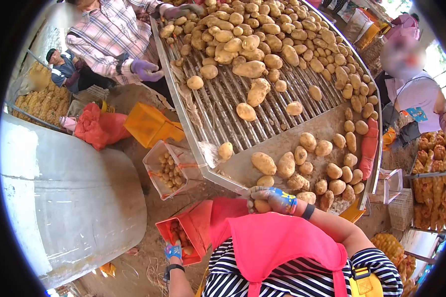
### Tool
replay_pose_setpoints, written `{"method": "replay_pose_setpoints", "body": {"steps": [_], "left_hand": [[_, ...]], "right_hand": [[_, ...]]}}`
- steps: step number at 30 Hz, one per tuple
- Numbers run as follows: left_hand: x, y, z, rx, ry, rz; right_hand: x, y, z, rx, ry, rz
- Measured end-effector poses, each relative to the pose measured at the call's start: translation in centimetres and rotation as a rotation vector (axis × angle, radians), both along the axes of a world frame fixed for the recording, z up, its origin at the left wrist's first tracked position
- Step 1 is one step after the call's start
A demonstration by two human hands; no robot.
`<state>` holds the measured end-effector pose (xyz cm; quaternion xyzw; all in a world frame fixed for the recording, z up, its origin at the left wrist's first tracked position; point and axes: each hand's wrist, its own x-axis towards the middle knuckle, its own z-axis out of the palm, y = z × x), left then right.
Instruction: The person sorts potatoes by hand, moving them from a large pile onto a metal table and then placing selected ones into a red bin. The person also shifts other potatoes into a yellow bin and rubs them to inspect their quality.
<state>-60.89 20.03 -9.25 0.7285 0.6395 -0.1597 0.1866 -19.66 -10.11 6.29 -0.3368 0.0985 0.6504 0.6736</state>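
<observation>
My right hand [277,199], in a grey and blue patterned glove, is closed round a potato [261,206] at the near edge of the sorting table [262,141]. Several loose potatoes [286,165] lie on the table's metal sheet just beyond it. Low on the left, my left hand [173,251], in a blue patterned glove, is at the side of a red crate [197,232] with potatoes [179,235] inside; its fingers are too small and partly covered to read.
A large potato heap [282,34] covers the table's far end. A person in a plaid shirt [111,37] stands at its left side, another person [416,91] at its right. A pale crate [167,171] holds small potatoes, beside a yellow crate [151,126]. A grey metal tank [74,198] stands left.
</observation>
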Motion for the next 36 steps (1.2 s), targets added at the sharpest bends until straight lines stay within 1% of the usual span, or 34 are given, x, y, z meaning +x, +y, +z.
{"method": "replay_pose_setpoints", "body": {"steps": [1, 2, 3, 5, 7, 8, 9, 10, 11, 12, 13, 14, 15, 16, 18, 19, 20, 22, 23, 24, 26, 27, 30, 31, 32, 34, 35, 36], "left_hand": [[4.1, -0.8, 2.1, 0.118, -0.053, -0.075], [7.9, -1.4, 3.4, 0.213, -0.233, -0.22], [12.3, -2.0, 5.2, 0.306, -0.414, -0.368], [21.4, -4.2, 10.0, 0.285, -0.783, -0.618], [28.7, -5.9, 12.4, 0.22, -0.855, -0.865], [31.8, -6.6, 12.8, 0.154, -0.84, -0.946], [34.8, -7.0, 11.9, 0.164, -0.843, -1.054], [37.4, -7.5, 10.7, 0.226, -0.738, -1.114], [39.7, -7.7, 9.7, 0.176, -0.639, -1.165], [41.7, -7.6, 8.8, 0.135, -0.535, -1.217], [43.0, -7.2, 8.1, 0.097, -0.493, -1.229], [44.1, -6.7, 7.5, 0.068, -0.445, -1.237], [44.3, -6.5, 6.0, 0.099, -0.566, -1.187], [44.3, -6.7, 6.5, -0.053, -0.677, -1.094], [43.4, -8.3, 7.7, -0.776, -0.984, -0.456], [42.6, -9.6, 8.3, -1.091, -1.094, -0.112], [42.5, -11.1, 10.5, -1.268, -0.985, 0.321], [41.8, -13.1, 11.7, -1.518, -0.97, 0.473], [41.6, -14.2, 11.6, -1.524, -0.983, 0.461], [41.7, -15.8, 12.8, -1.508, -0.947, 0.463], [42.0, -17.8, 13.6, -1.513, -0.875, 0.488], [42.0, -18.3, 13.7, -1.621, -0.887, 0.445], [41.7, -19.5, 15.0, -1.605, -0.949, 0.305], [41.8, -19.3, 14.9, -1.603, -0.971, 0.221], [41.9, -19.6, 15.6, -1.582, -1.007, 0.268], [42.8, -21.8, 18.4, -1.555, -1.055, 0.343], [43.2, -23.1, 19.2, -1.577, -1.088, 0.324], [43.2, -23.9, 19.0, -1.391, -1.14, -0.137]], "right_hand": [[-0.2, -0.1, -0.3, 0.025, -0.014, 0.006], [-0.3, -0.2, -0.5, 0.051, -0.027, 0.012], [-0.4, -0.3, -0.6, 0.047, -0.027, -0.03], [-0.4, -0.8, -0.4, -0.008, -0.054, -0.021], [-0.5, -1.5, -0.3, -0.019, -0.083, -0.026], [-0.7, -2.1, -0.6, -0.002, -0.097, -0.036], [-1.0, -3.0, -0.9, 0.007, -0.114, -0.057], [-1.3, -4.1, -1.4, 0.041, -0.237, -0.093], [-1.7, -4.9, -1.9, 0.065, -0.365, -0.131], [-1.6, -5.3, -0.9, -0.013, -0.288, -0.162], [-1.6, -5.7, 0.3, -0.091, -0.21, -0.2], [-1.9, -6.7, 0.2, -0.121, -0.289, -0.245], [-2.4, -7.8, -0.4, -0.148, -0.366, -0.284], [-2.7, -9.0, -1.4, -0.176, -0.439, -0.319], [-2.0, -11.9, -3.2, -0.374, -0.473, -0.273], [-1.0, -12.4, -2.1, -0.618, -0.853, -0.187], [0.0, -12.9, -1.4, -0.869, -1.228, -0.087], [2.3, -13.7, -1.8, -1.115, -1.715, 0.08], [4.0, -13.6, -2.4, -1.178, -1.672, 0.225], [5.0, -13.8, -3.0, -1.145, -1.628, 0.236], [6.6, -14.2, -3.8, -1.062, -1.549, 0.259], [7.2, -14.4, -3.6, -1.026, -1.515, 0.29], [6.4, -15.4, -5.7, -0.566, -1.172, -0.362], [5.9, -15.5, -2.6, -0.466, -0.739, -0.461], [5.3, -16.3, -0.9, -0.276, -0.461, -0.568], [3.6, -16.7, -1.3, 0.312, 0.117, -0.803], [3.3, -16.6, -1.0, 0.303, 0.129, -0.841], [3.0, -16.1, 0.3, 0.295, 0.141, -0.878]]}}
